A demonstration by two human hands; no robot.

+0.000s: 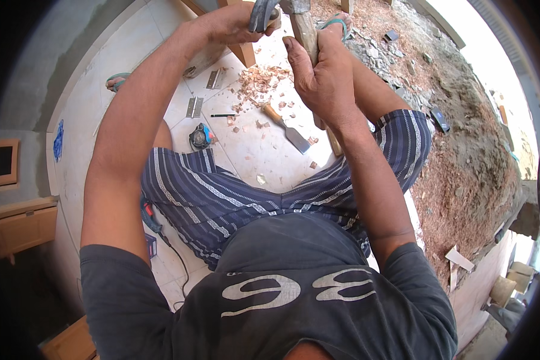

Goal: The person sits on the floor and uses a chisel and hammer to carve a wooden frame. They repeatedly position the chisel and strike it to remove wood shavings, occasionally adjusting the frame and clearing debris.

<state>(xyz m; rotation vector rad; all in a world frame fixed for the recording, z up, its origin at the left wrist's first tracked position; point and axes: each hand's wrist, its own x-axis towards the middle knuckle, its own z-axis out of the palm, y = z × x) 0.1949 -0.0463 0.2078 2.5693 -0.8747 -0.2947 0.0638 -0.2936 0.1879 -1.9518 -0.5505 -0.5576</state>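
At the top of the view my right hand [327,84] is closed around the wooden handle [305,36] of a hammer. Its grey metal head [295,6] is partly cut off by the upper edge. Close beside it, my left hand [231,25] is closed on a short piece with a pale round end [274,18]; a dark grey curved band [261,15] lies over it, and I cannot make out its kind. Between my legs a wide chisel [288,131] with a wooden handle lies on the tiles, near a dark pencil [224,115].
Wood chips [261,84] litter the tiles beside two metal hinges [194,107] and a tape measure [201,137]. A wooden leg [243,54] stands ahead. By my left thigh lies a corded power tool [151,217]. Rubble and sawdust [462,162] cover the right side.
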